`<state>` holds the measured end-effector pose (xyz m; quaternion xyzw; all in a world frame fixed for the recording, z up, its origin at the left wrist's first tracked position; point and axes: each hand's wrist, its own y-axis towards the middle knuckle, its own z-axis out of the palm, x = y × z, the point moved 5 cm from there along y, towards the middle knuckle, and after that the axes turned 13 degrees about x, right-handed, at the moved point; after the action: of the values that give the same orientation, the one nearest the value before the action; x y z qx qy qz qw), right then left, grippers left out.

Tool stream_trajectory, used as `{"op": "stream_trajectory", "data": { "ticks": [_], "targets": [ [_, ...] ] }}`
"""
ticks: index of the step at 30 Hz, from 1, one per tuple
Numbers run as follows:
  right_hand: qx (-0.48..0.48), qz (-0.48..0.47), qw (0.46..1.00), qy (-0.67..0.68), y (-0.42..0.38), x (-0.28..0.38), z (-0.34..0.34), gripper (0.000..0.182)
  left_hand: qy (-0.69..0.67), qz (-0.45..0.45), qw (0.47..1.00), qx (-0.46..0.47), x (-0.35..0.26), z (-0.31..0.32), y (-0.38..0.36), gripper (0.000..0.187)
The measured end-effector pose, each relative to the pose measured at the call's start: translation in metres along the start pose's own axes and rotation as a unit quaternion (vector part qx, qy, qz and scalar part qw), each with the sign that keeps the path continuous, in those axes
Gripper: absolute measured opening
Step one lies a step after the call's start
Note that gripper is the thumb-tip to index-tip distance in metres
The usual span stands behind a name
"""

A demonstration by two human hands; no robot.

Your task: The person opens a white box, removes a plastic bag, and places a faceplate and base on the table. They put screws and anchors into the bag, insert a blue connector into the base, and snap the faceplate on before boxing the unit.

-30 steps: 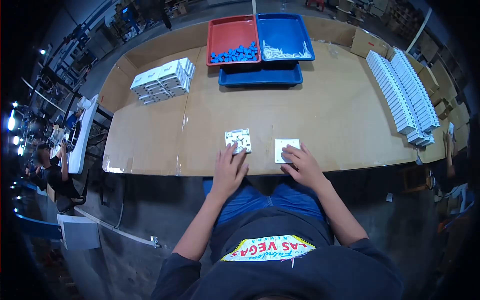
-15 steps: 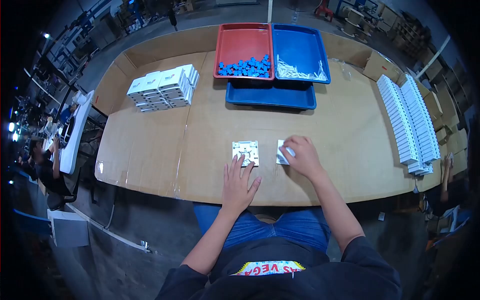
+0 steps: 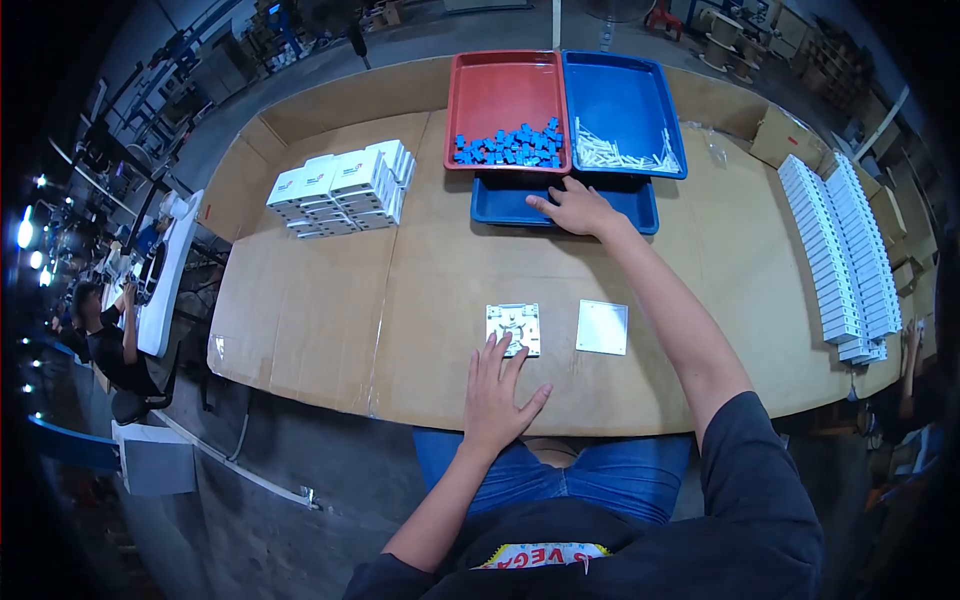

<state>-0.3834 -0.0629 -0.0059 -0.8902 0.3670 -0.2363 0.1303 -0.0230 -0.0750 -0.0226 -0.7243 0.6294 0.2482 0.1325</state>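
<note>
My left hand [image 3: 494, 398] lies with fingers spread, its fingertips on the lower part of a white square housing [image 3: 513, 322] with moulded inner parts. To the right of that housing a flat white square plate [image 3: 602, 327] lies untouched on the cardboard. My right hand [image 3: 578, 208] is stretched out over the lower blue tray [image 3: 510, 205], its fingers apart at the tray's opening below the upper trays. Whether its fingertips touch anything inside cannot be made out.
A red tray [image 3: 508, 95] holds blue pieces; a blue tray [image 3: 618, 95] holds white sticks. White boxes [image 3: 345, 185] are stacked at the left, long rows of white units [image 3: 835, 255] at the right. A co-worker [image 3: 115, 340] sits far left.
My right hand has left the white plate and moved forward to the lower blue tray. The plate is now fully visible. My left hand remains on the housing; the whole view has shifted slightly.
</note>
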Motion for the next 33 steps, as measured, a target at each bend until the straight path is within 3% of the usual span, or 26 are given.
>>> {"op": "stream_trajectory", "data": {
  "ticks": [8,11,13,16,17,20,21,23,24,27,31,33],
  "targets": [
    [0.002,0.015,1.0,0.022,0.011,-0.021,-0.002,0.107,0.002,0.001,1.0,0.003,0.002,0.001,0.001,0.067],
    [-0.099,-0.089,0.987,0.09,-0.02,-0.032,-0.005,0.088,-0.015,0.002,1.0,-0.012,0.001,-0.003,0.0,0.068],
    [-0.081,-0.134,0.966,0.207,-0.056,-0.032,-0.018,0.07,-0.03,0.008,0.999,-0.032,0.002,-0.008,-0.001,0.068],
    [-0.11,-0.166,0.89,0.411,-0.108,-0.034,-0.018,0.05,-0.082,0.011,0.995,-0.057,0.011,-0.009,-0.005,0.067],
    [-0.129,-0.171,0.85,0.48,-0.124,-0.036,-0.013,0.045,-0.079,0.014,0.994,-0.079,0.008,-0.014,-0.005,0.059],
    [-0.085,-0.232,0.727,0.64,-0.171,-0.023,0.014,0.041,-0.243,-0.012,0.966,-0.091,0.003,-0.017,0.009,0.051],
    [-0.078,-0.228,0.715,0.657,-0.185,-0.017,0.028,0.04,-0.263,0.011,0.958,-0.116,-0.007,-0.021,0.02,0.041],
    [-0.059,-0.217,0.687,0.691,-0.208,0.002,0.058,0.037,-0.433,-0.042,0.894,-0.103,-0.017,-0.015,0.038,0.034],
    [-0.058,-0.207,0.703,0.678,-0.217,0.01,0.069,0.035,-0.513,-0.069,0.85,-0.097,-0.021,-0.011,0.044,0.032],
    [-0.067,-0.192,0.729,0.653,-0.234,0.026,0.095,0.029,-0.575,-0.112,0.805,-0.093,-0.035,-0.008,0.063,0.026],
    [-0.094,-0.183,0.695,0.689,-0.243,0.032,0.101,0.027,-0.572,-0.122,0.801,-0.132,-0.03,-0.002,0.055,0.024],
    [-0.132,-0.172,0.713,0.667,-0.242,0.03,0.104,0.022,-0.562,-0.127,0.802,-0.157,-0.028,0.0,0.05,0.024]
  ]
}}
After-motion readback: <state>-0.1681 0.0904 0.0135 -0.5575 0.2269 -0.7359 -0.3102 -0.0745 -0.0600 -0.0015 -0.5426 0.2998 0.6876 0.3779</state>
